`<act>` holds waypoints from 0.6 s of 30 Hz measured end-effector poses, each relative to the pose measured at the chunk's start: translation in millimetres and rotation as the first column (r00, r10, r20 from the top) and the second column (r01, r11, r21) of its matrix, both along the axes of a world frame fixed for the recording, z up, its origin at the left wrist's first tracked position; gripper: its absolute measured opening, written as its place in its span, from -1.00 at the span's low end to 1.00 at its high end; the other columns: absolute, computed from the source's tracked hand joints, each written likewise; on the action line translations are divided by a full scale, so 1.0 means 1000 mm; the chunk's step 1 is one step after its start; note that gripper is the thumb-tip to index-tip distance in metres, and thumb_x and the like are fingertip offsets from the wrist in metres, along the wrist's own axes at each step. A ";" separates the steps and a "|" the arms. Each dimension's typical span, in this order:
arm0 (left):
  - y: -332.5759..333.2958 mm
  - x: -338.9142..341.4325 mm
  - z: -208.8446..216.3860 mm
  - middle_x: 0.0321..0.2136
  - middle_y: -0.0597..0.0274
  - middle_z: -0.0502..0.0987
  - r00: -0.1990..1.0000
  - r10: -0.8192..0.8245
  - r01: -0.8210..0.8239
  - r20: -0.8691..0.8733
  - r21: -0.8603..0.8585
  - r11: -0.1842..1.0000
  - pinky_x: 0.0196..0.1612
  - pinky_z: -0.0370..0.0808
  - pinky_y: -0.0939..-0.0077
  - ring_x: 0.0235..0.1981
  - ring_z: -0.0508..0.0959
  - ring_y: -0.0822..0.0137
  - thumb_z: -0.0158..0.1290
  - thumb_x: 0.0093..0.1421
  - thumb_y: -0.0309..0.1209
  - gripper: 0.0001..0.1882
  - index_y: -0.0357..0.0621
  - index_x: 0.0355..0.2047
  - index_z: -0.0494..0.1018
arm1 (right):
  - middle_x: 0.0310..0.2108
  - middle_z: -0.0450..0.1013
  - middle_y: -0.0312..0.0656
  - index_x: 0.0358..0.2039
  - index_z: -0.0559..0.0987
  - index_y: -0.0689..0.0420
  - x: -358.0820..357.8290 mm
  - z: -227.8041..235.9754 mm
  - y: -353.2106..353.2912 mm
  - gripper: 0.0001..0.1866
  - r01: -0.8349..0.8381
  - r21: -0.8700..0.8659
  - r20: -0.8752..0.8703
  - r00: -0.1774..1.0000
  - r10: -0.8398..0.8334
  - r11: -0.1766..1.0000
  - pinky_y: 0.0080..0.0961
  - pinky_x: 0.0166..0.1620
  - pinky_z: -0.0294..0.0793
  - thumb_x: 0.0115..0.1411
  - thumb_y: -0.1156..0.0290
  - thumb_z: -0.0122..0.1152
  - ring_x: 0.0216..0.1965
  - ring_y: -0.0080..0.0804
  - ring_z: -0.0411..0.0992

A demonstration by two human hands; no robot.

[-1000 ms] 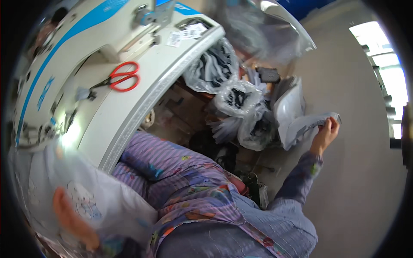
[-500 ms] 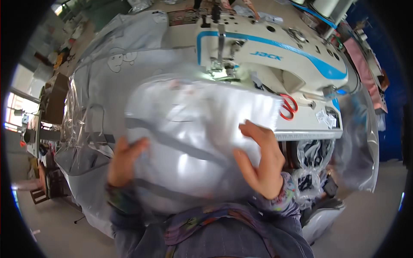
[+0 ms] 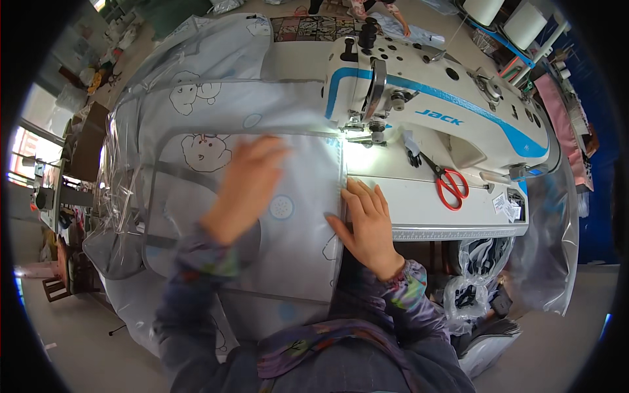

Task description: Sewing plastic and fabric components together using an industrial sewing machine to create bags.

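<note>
A pale sheet-like panel (image 3: pixel 301 255) with grey edging, line-drawn animals and blue circles lies in front of me. Its far right corner reaches the lit needle area of a white and blue sewing machine (image 3: pixel 436 118). Over the panel's middle is my left hand (image 3: pixel 246 187), smeared by motion, so its fingers cannot be read. My right hand (image 3: pixel 368 226) rests flat at the panel's right edge, its fingers stretched out and the thumb spread onto the material.
Red-handled scissors (image 3: pixel 452 188) lie on the machine bed, right of my right hand. More printed pale material (image 3: pixel 147 114) covers the table beyond and to the left. Thread cones (image 3: pixel 524 27) stand at the far right. Another person's arm (image 3: pixel 396 16) shows at the top.
The panel, blurred and bunched before, now lies flatter with its corner near the needle. My left hand has moved up and inward over it; my right has shifted left onto its edge.
</note>
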State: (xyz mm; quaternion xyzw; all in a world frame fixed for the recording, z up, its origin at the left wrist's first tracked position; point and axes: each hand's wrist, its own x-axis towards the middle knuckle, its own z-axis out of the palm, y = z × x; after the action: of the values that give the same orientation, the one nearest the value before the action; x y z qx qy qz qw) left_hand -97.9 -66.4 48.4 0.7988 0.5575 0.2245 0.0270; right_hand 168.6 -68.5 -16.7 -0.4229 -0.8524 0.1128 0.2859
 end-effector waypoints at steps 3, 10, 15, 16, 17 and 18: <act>0.031 0.058 -0.046 0.10 0.19 0.48 0.997 -0.007 0.017 -0.081 0.115 0.993 0.35 0.15 -0.16 0.22 0.41 0.13 0.18 0.21 -0.38 -0.57 -0.08 0.10 0.46 | 0.21 0.39 0.03 0.12 0.48 0.21 0.006 0.007 -0.005 -0.39 -0.014 -0.027 -0.012 1.000 0.014 1.000 0.00 0.35 0.20 0.12 0.20 0.43 0.26 0.02 0.31; 0.032 0.081 -0.064 0.11 0.33 0.47 0.995 0.092 -0.094 0.050 0.051 0.994 0.33 0.08 -0.36 0.23 0.39 0.24 0.17 0.25 -0.18 -0.57 0.02 0.09 0.47 | 0.03 0.46 -0.01 0.13 0.49 0.22 0.020 0.014 0.025 -0.46 -0.007 -0.092 -0.087 0.996 -0.001 0.996 -0.16 0.08 0.42 0.13 0.42 0.37 0.02 0.02 0.41; 0.035 0.077 -0.063 0.10 0.35 0.47 0.995 0.096 -0.097 0.035 0.014 0.995 0.33 0.09 -0.36 0.23 0.39 0.24 0.21 0.21 -0.15 -0.53 0.03 0.10 0.47 | -0.10 0.46 -0.07 0.11 0.56 0.17 0.001 -0.005 0.063 -0.55 -0.001 0.034 -0.057 0.998 0.003 0.999 -0.19 -0.02 0.41 0.17 0.52 0.24 -0.12 -0.04 0.40; 0.035 0.077 -0.064 0.10 0.34 0.47 0.996 0.082 -0.083 0.035 0.022 0.996 0.33 0.09 -0.36 0.23 0.39 0.24 0.22 0.20 -0.15 -0.51 0.01 0.10 0.47 | -0.12 0.45 -0.09 0.09 0.57 0.15 -0.003 -0.006 0.066 -0.57 0.017 0.062 -0.037 0.999 -0.015 0.998 -0.20 -0.04 0.40 0.17 0.51 0.23 -0.13 -0.07 0.39; 0.036 0.076 -0.065 0.10 0.32 0.46 0.997 0.067 -0.068 0.036 0.030 0.997 0.34 0.09 -0.36 0.23 0.39 0.24 0.23 0.18 -0.15 -0.50 -0.01 0.10 0.47 | -0.15 0.44 -0.12 0.08 0.59 0.13 -0.006 -0.007 0.069 -0.58 0.036 0.090 -0.018 0.999 -0.035 0.995 -0.22 -0.05 0.39 0.17 0.51 0.23 -0.14 -0.09 0.39; 0.035 0.076 -0.066 0.10 0.32 0.46 0.997 0.072 -0.073 0.035 0.033 0.997 0.34 0.09 -0.36 0.23 0.39 0.24 0.23 0.18 -0.15 -0.50 -0.01 0.10 0.47 | -0.15 0.44 -0.12 0.08 0.59 0.13 -0.008 -0.008 0.070 -0.58 0.031 0.093 -0.019 0.999 -0.029 0.995 -0.22 -0.05 0.39 0.17 0.51 0.23 -0.14 -0.09 0.39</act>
State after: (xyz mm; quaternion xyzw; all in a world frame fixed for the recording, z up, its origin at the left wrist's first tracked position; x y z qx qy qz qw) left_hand -22.0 -31.2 -17.6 0.7744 0.5817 0.2485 0.0147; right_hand 160.3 1.3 -24.3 -0.4208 -0.8478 0.0723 0.3144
